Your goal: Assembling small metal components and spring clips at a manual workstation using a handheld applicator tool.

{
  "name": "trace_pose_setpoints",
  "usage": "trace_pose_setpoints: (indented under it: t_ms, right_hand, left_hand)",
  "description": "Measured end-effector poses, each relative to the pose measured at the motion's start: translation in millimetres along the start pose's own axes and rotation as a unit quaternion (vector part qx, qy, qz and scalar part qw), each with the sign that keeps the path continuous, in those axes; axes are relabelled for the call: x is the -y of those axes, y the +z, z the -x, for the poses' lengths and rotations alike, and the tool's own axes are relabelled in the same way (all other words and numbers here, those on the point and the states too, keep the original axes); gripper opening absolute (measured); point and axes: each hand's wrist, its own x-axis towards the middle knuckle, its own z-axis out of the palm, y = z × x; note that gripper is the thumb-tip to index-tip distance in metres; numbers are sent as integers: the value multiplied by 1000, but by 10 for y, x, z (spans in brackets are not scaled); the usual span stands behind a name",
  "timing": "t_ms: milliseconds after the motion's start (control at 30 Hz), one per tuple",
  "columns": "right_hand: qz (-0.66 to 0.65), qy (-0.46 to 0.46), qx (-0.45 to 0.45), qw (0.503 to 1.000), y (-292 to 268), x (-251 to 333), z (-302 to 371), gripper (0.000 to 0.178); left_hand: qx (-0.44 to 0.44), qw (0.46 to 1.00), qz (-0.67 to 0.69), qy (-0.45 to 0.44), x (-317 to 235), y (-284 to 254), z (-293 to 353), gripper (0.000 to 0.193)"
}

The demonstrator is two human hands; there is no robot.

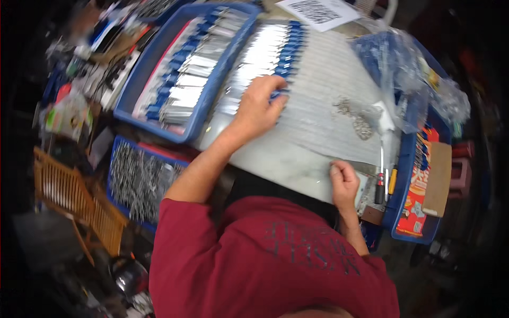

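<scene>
My left hand (pixel 260 106) reaches over the near end of a row of shiny flat metal pieces with blue ends (pixel 289 50). Its thumb and fingers close on one blue end (pixel 275 95). To the left, a blue tray (pixel 199 119) holds more such pieces, laid side by side. My right hand (pixel 344 183) rests at the near edge of the worktable (pixel 281 164) with its fingers curled in; whatever they hold, if anything, is hidden. Beyond that hand, a small heap of metal parts (pixel 362 127) lies on a pale ribbed sheet (pixel 318 90).
Screwdrivers (pixel 380 185) lie right of my right hand. A blue bin (pixel 400 212) there holds an orange box (pixel 416 204) and cardboard (pixel 438 180). Clear plastic bags (pixel 395 69) are heaped behind. At left stand a bin of metal parts (pixel 135 180) and a wooden folding chair (pixel 77 193).
</scene>
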Motion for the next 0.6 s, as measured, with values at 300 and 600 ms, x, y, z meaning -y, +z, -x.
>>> trace_pose_setpoints:
  t_ms: [300,600]
  right_hand:
    - [-109,5,-38,993,72,-29,7,13]
    - [-55,-28,-45,997,74,-82,-12,14]
  left_hand:
    - [-133,978,-107,-123,-29,-1041,1404,12]
    - [-125,890,-269,-347,794,-2069,2530,17]
